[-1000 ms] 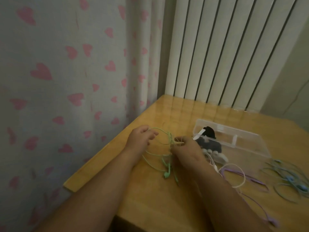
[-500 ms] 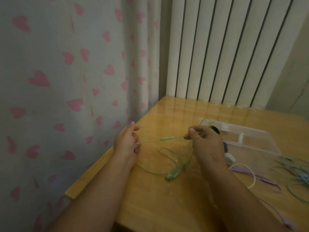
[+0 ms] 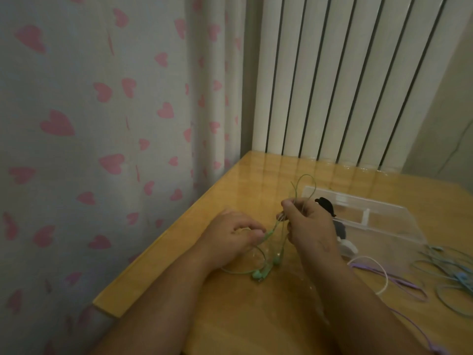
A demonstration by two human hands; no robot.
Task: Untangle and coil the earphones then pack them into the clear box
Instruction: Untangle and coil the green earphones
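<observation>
Green earphones [image 3: 263, 273] hang between my two hands above the wooden table [image 3: 230, 316]. My right hand [image 3: 307, 224] pinches a bundle of the green cable, and a loop of it stands up above the fingers. My left hand [image 3: 230, 237] pinches the cable near its plug, low by the table. Both earbuds lie on the table under my hands. The clear box [image 3: 378, 221] stands open just right of my right hand, with dark coiled earphones [image 3: 326, 204] in its left end.
Purple earphones [image 3: 399, 283] with a white cable lie loose on the table to the right, and blue earphones [image 3: 450, 272] beyond them. A heart-print curtain [image 3: 102, 124] hangs at the table's left edge. White vertical slats stand behind the table.
My hands have come closer together. The stretched green cable is now folded into a loop above my right hand, and my left hand has dropped lower toward the table.
</observation>
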